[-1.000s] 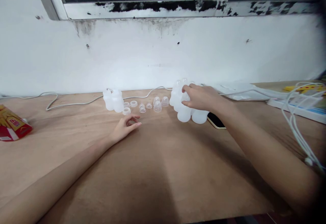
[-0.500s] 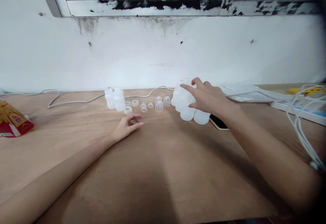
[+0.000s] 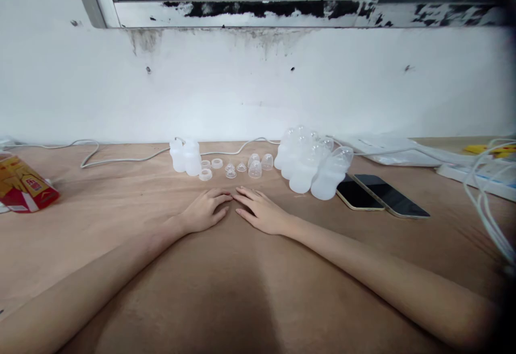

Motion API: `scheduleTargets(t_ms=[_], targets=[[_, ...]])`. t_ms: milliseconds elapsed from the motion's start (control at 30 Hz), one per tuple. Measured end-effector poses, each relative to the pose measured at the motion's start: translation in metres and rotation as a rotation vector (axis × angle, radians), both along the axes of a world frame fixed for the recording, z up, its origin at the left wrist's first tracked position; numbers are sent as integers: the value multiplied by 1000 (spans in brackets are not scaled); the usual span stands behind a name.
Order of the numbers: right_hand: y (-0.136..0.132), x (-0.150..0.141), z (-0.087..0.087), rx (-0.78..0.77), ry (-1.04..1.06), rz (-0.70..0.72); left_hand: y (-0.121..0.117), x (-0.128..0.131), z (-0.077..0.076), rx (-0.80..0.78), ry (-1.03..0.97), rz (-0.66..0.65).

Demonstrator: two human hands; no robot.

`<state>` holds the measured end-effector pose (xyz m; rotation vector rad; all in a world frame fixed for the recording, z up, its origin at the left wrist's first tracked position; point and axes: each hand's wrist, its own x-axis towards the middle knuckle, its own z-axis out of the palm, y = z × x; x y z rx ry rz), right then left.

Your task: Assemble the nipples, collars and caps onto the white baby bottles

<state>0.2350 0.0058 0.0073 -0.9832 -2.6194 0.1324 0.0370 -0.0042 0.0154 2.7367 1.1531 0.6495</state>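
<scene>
My left hand (image 3: 205, 210) rests on the wooden table with its fingers loosely out, holding nothing. Beside it, fingertips almost meeting, my right hand (image 3: 262, 211) lies flat and open on the wood. Just beyond them are several clear ring collars (image 3: 205, 174), small clear bottle nipples (image 3: 230, 171) and clear dome caps (image 3: 255, 169). White bottle bodies without tops (image 3: 186, 156) stand together behind the left hand. Right of the caps, several capped baby bottles (image 3: 305, 168) form a close cluster; the front right one (image 3: 329, 175) leans a little.
Two phones (image 3: 391, 195) lie right of the bottles. A red and yellow package (image 3: 26, 185) is at the far left. A white cable (image 3: 121, 160) runs along the wall. Plastic bags (image 3: 382, 150), a power strip (image 3: 475, 181) and looped cords (image 3: 484, 219) sit at the right.
My right hand has left the capped bottles on the right and come down to the table beside my left hand. The bottle cluster and phones now show fully.
</scene>
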Motion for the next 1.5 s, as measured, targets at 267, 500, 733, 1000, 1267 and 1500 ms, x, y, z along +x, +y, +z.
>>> scheduleTargets(t_ms=[267, 500, 733, 1000, 1267, 1500], targets=[[0, 1, 4, 10, 7, 2, 1, 0, -1, 2, 24, 2], [1, 1, 3, 25, -1, -6, 1, 0, 0, 2, 29, 2], [2, 0, 3, 28, -24, -3, 1, 0, 0, 23, 69, -10], [17, -6, 5, 50, 157, -130, 22, -11, -8, 209, 74, 398], [77, -40, -1, 91, 223, -307, 28, -17, -5, 211, 86, 290], [84, -45, -2, 148, 278, -290, 26, -15, -4, 231, -19, 193]])
